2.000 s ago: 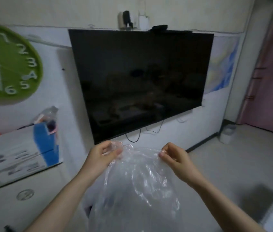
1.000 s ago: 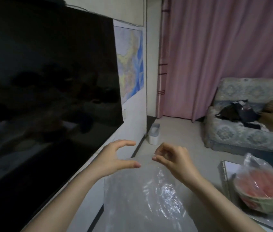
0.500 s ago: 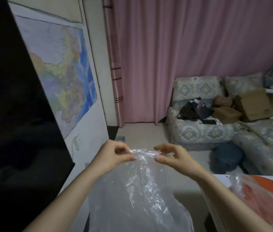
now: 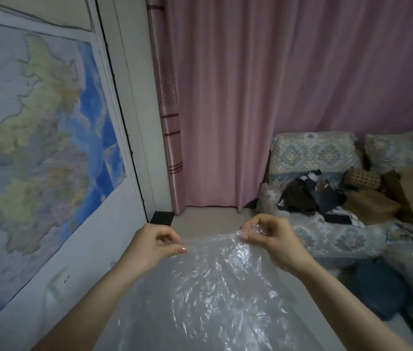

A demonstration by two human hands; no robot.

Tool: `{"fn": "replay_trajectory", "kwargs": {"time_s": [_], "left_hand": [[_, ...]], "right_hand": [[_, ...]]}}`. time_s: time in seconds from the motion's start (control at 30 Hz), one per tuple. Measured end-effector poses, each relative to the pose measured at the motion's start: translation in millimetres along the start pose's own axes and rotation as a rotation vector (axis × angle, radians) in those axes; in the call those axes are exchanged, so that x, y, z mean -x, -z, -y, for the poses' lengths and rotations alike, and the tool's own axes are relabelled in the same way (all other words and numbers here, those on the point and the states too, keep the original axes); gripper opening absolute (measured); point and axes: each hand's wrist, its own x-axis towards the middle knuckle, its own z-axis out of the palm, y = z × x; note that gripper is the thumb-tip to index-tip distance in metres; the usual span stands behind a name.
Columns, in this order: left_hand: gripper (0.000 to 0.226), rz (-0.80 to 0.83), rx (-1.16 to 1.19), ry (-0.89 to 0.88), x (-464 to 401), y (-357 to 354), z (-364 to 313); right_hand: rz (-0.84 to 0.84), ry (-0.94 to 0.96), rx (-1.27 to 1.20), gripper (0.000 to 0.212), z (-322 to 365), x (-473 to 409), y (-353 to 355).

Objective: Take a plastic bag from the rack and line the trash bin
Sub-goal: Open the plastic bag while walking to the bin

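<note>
Between hands: clear plastic bag (image 4: 215, 295), chest-high, top edge stretched.
Left hand (image 4: 154, 245): pinching the rim.
Right hand (image 4: 268, 234): pinching a bunched corner.
Trash bin: out of sight.
Risk: thin film may slip or tear if pulled harder.

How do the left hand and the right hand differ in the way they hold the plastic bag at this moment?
The left hand pinches the plastic bag at its top edge between thumb and fingertips, with little film gathered. The right hand sits slightly higher and has a crumpled bunch of film in its curled fingers. The left hand is on the side of the wall map, the right on the side of the sofa. Both grip the same top edge, and the bag hangs below them.
</note>
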Motion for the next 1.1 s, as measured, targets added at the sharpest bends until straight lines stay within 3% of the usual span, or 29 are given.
{"fn": "replay_trajectory", "kwargs": {"time_s": [0.1,0.27,0.3,0.43,0.5,0.67,0.87,0.97,1.1], "left_hand": [[0.018,0.063,-0.035,0.044,-58.1,-3.6,12.7],[0.062,0.214,0.018,0.021,-162.2,-24.5,16.5],[0.060,0.213,0.036,0.007,-185.2,-31.1,16.8],[0.017,0.145,0.110,-0.064,-281.2,-47.0,35.5],[0.015,0.106,0.135,-0.069,-328.1,-43.9,49.1],[0.011,-0.002,0.164,-0.071,-436.5,-29.1,67.2],[0.018,-0.175,0.079,-0.023,-551.8,-12.5,102.9],[0.015,-0.195,0.003,0.001,-565.9,-6.0,113.1],[0.017,-0.338,-0.023,0.108,-621.2,5.2,143.4]], "right_hand": [[-0.063,0.000,0.033,0.015,-15.7,-60.7,4.4],[0.012,0.027,0.111,0.019,-42.2,-157.4,-3.6],[0.016,0.034,0.118,0.021,-48.5,-177.4,-5.7],[-0.004,0.082,0.106,0.030,-76.8,-260.8,-9.6],[-0.015,0.092,0.069,0.038,-90.7,-302.1,-9.0],[0.086,0.051,0.063,0.085,-121.9,-391.2,0.0],[0.163,0.087,0.040,0.048,-157.7,-517.4,-6.6],[0.137,0.129,0.012,0.027,-166.2,-541.3,-16.5],[0.213,0.162,-0.020,0.020,-195.6,-630.4,-28.3]]}}
